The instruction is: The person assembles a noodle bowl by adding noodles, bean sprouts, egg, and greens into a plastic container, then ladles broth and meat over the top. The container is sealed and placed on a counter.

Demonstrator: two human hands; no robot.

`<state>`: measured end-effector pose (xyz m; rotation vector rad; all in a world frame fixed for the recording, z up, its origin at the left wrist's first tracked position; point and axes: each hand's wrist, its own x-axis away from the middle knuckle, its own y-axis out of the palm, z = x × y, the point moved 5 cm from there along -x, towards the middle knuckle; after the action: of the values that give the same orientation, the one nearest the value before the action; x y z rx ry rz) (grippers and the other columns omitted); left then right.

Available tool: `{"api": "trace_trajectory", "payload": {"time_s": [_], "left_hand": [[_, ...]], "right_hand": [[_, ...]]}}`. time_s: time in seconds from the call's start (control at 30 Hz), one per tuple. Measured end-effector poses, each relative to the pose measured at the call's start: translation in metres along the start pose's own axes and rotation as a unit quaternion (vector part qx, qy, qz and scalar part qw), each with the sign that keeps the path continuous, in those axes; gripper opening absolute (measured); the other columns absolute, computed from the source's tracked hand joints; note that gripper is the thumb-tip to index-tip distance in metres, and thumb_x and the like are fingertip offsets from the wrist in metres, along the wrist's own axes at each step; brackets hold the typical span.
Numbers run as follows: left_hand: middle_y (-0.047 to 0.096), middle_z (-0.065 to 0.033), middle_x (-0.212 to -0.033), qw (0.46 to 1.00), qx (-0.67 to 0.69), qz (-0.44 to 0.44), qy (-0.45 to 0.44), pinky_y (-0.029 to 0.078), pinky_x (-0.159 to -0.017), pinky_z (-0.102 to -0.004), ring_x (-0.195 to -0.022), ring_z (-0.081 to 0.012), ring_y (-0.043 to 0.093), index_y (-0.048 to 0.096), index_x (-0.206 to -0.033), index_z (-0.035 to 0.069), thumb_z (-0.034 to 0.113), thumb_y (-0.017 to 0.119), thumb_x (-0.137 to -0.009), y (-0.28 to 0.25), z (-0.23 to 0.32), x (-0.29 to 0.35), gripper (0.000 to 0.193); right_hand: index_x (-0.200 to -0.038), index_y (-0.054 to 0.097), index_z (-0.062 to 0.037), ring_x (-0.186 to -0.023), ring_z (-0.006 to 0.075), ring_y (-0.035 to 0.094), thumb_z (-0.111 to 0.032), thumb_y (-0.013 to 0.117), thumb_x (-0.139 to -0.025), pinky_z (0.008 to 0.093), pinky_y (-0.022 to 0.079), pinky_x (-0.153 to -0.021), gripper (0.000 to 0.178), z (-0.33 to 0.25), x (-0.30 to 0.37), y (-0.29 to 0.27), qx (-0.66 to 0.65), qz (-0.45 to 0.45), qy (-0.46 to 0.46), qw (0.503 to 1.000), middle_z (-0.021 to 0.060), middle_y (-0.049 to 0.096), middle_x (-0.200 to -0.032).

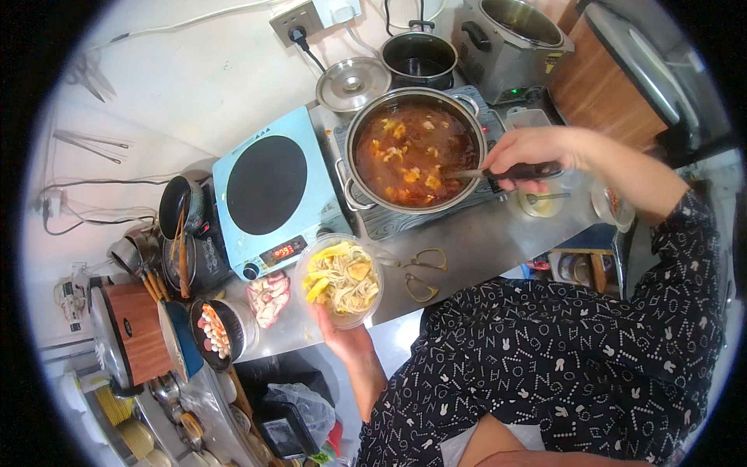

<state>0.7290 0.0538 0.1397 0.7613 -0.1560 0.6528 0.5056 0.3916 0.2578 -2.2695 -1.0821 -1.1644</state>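
My left hand (348, 342) holds up a round clear plastic bowl (356, 320) from below, near the counter's front edge. Pale noodle-like strands and yellow pieces (341, 282) fill it. My right hand (529, 156) is closed round the dark handle of a metal utensil (465, 173). Its far end is sunk in the reddish-brown broth, so its head is hidden. That broth, with yellowish chunks floating in it, fills a large two-handled steel pot (359, 191). The pot stands on a grey patterned cooker (412, 223), to the right of the bowl and farther back.
A light-blue electric hotplate (267, 185) with a lit display lies left of the pot. Kitchen scissors (424, 272) and a pink-and-white bundle (268, 297) lie by the front edge. Behind are a steel lid (353, 82), a small dark pot (420, 61) and a deep steel cooker (506, 58).
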Motion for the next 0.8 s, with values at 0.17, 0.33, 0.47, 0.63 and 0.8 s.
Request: {"api": "trace_trajectory", "payload": {"time_s": [0.17,0.33,0.47,0.63,0.8], "left_hand": [[0.04,-0.0139,-0.15,1.0,-0.016,-0.016,0.01,0.034,-0.112,-0.0495,-0.137,-0.0306,0.04,0.032,-0.15,0.009,0.043,0.05,-0.1,0.013,0.004,0.009,0.063],[0.037,-0.0112,-0.152,0.998,-0.011,-0.05,-0.03,0.033,-0.113,-0.0496,-0.139,-0.0297,0.038,0.029,-0.151,0.011,0.062,0.045,-0.096,0.031,0.0,0.022,0.076],[0.035,-0.01,-0.153,0.996,-0.014,-0.08,-0.032,0.034,-0.113,-0.0495,-0.14,-0.0289,0.037,0.027,-0.152,0.013,0.067,0.044,-0.093,0.046,-0.004,0.028,0.082],[0.036,-0.0107,-0.153,0.994,-0.044,-0.094,-0.017,0.036,-0.11,-0.0519,-0.139,-0.0298,0.038,0.025,-0.152,0.012,0.067,0.048,-0.092,0.053,-0.015,0.035,0.084],[0.037,-0.0131,-0.15,0.995,-0.047,-0.088,-0.004,0.041,-0.106,-0.0531,-0.136,-0.0313,0.041,0.027,-0.15,0.01,0.059,0.051,-0.095,0.053,-0.021,0.038,0.078]], "right_hand": [[-0.097,0.06,-0.0028,-0.048,0.0084,0.054,-0.023,0.057,-0.095,0.0216,0.041,-0.037,0.021,0.026,-0.03,0.025,-0.218,-0.065,-0.056,0.972,0.0043,0.062,-0.076],[-0.114,0.057,-0.0002,-0.05,0.0087,0.053,-0.021,0.056,-0.097,0.0222,0.038,-0.035,0.027,0.042,-0.028,0.03,-0.305,-0.081,-0.118,0.942,0.0054,0.062,-0.08],[-0.123,0.054,0.0018,-0.049,0.0098,0.054,-0.019,0.056,-0.097,0.023,0.038,-0.035,0.034,0.047,-0.009,0.029,-0.31,-0.064,-0.146,0.937,0.007,0.062,-0.08],[-0.124,0.054,0.0018,-0.047,0.0106,0.054,-0.017,0.055,-0.096,0.024,0.038,-0.034,0.033,0.05,0.02,0.022,-0.216,0.018,-0.162,0.963,0.0075,0.062,-0.079],[-0.112,0.057,0.0017,-0.047,0.0096,0.053,-0.016,0.056,-0.095,0.0236,0.037,-0.033,0.025,0.048,0.042,0.014,-0.19,0.038,-0.145,0.97,0.0063,0.062,-0.076]]}}
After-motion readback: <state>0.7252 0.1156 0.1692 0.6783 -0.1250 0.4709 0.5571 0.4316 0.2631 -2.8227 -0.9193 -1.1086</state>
